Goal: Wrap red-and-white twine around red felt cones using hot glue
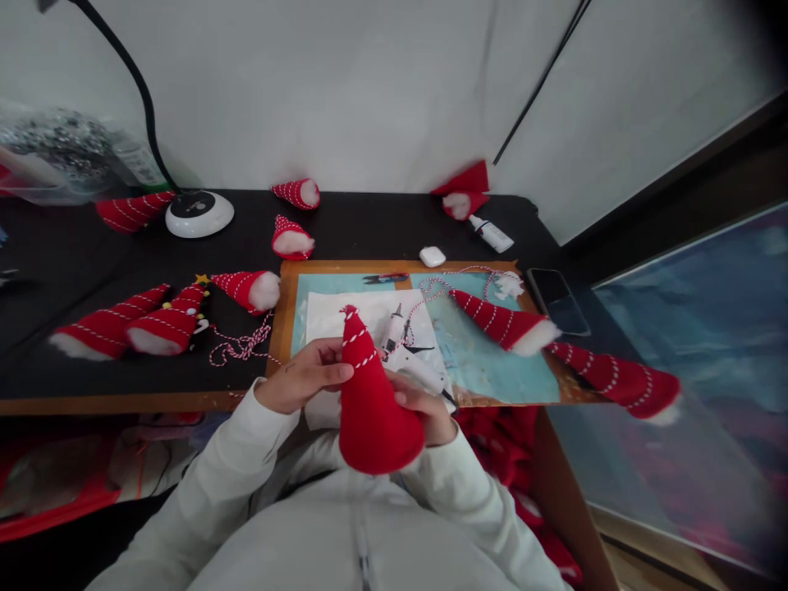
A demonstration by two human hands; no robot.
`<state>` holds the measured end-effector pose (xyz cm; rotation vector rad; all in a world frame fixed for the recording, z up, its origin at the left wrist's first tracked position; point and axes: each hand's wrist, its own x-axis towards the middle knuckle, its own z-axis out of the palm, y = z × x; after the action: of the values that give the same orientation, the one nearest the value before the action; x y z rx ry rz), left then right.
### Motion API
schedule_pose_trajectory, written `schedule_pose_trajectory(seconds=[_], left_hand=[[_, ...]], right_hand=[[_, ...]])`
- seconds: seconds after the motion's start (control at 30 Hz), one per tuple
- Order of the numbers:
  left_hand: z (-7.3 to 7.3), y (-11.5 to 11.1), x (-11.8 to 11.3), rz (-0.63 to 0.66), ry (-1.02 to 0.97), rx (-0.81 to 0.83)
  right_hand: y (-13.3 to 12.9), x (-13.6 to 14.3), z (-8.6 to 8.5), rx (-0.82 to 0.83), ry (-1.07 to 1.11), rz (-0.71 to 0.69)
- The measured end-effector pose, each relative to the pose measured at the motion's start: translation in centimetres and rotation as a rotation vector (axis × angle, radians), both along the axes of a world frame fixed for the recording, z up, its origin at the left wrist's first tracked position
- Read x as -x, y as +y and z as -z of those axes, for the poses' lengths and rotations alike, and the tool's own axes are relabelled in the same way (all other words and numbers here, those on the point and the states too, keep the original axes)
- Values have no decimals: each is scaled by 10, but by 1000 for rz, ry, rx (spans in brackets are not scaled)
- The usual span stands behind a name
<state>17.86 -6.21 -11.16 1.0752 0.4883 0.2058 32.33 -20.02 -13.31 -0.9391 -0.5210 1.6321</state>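
Between my two hands is a red felt cone, its tip up and its wide base toward me. Red-and-white twisted cord winds around its upper part; the lower part is plain red. My left hand grips the cone's left side near the cord, thumb across the front. Around the lower right side, my right hand is closed, its fingers mostly behind the felt. A white glue gun lies on the table just behind my right hand. From near the cone, loose red-and-white cord runs over the mat.
Several stuffed red cones with white filling, such as one cone, lie about the black table. Scissors, a white bottle, a phone and a round lamp base rest there too. A plastic bag sits far left.
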Motion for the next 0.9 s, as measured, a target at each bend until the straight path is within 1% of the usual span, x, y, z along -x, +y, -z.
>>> schedule_pose_trajectory(seconds=[0.03, 0.1, 0.17, 0.2, 0.23, 0.3, 0.33, 0.4, 0.47, 0.5, 0.57, 0.63, 0.7, 0.77, 0.83, 0.9], left_hand=[[1, 0, -1, -16, -1, 21], [1, -1, -3, -83, 1, 45], [-1, -2, -5, -183, 5, 18], [-3, -2, -7, -228, 11, -9], [-5, -2, -8, -268, 19, -37], [-8, -4, -12, -327, 34, -76], [-9, -5, -14, -343, 38, -80], [-10, -6, -17, -352, 29, -75], [-10, -7, -19, -341, 13, -93], [-9, -7, -19, -332, 11, -113], [-9, -5, -17, -310, 25, -153], [-9, -3, -14, -278, 43, -159], [-9, -2, -11, -227, 28, -132], [-8, -1, -9, -158, -9, -101], [-5, 0, -7, -107, -32, -71], [-2, 1, -6, -91, -19, -45]], right_hand=[[0, 1, 1, -20, -31, 27], [-2, 3, 0, -71, -184, 169], [-6, 4, -3, -117, -461, 351], [-8, 5, -5, -138, -622, 407], [-9, 6, -7, -159, -781, 423], [-9, 9, -11, -202, -1055, 388], [-7, 11, -12, -216, -1160, 371], [-2, 14, -12, -218, -1312, 384], [2, 14, -10, -207, -1375, 417], [3, 13, -9, -209, -1359, 423], [3, 6, -8, -210, -1234, 387], [1, -3, -7, -190, -1008, 296], [-1, -10, -5, -157, -735, 194], [-1, -13, -1, -133, -485, 133], [1, -12, 4, -111, -300, 129], [4, -8, 7, -95, -223, 175]])
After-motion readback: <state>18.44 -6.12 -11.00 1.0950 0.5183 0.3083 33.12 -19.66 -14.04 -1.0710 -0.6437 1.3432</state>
